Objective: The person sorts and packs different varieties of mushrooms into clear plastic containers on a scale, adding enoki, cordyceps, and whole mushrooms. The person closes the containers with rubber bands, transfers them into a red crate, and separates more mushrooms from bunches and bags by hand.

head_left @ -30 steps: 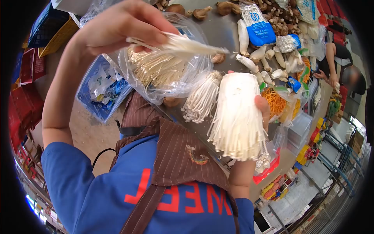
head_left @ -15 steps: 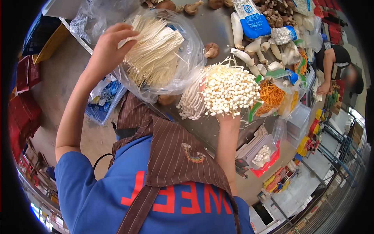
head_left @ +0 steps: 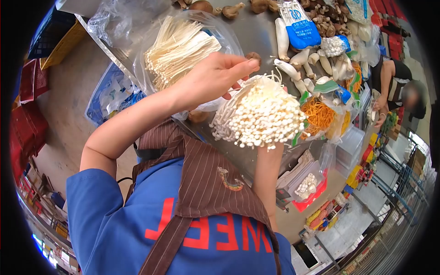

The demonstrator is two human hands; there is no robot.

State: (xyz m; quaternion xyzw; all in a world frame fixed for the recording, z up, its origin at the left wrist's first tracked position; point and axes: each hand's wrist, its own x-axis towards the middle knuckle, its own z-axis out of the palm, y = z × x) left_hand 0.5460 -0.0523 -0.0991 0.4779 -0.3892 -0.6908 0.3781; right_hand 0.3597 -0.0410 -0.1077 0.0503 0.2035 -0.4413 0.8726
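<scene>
My left hand (head_left: 215, 78) is above the near edge of a clear plastic bag (head_left: 228, 39), with thumb and fingers drawn together. What they hold, if anything, is too small to make out. Long pale enoki mushrooms (head_left: 176, 50) lie in that bag. A thick enoki bunch (head_left: 270, 112), its white caps facing me, rests in my right hand (head_left: 285, 89), which is mostly hidden behind it. Greyish thin-stemmed mushrooms (head_left: 222, 121) lie just left of that bunch.
On the metal table (head_left: 256, 39) are king oyster mushrooms (head_left: 282, 39), a blue-and-white mushroom pack (head_left: 303, 33) and bagged orange strands (head_left: 317, 114). A blue bin (head_left: 98, 98) stands at the left. A co-worker (head_left: 389, 85) is at the far right.
My left hand let go of a few enoki strands over the bag, then moved right toward the bunch. My right hand has tipped the bunch so its caps face me.
</scene>
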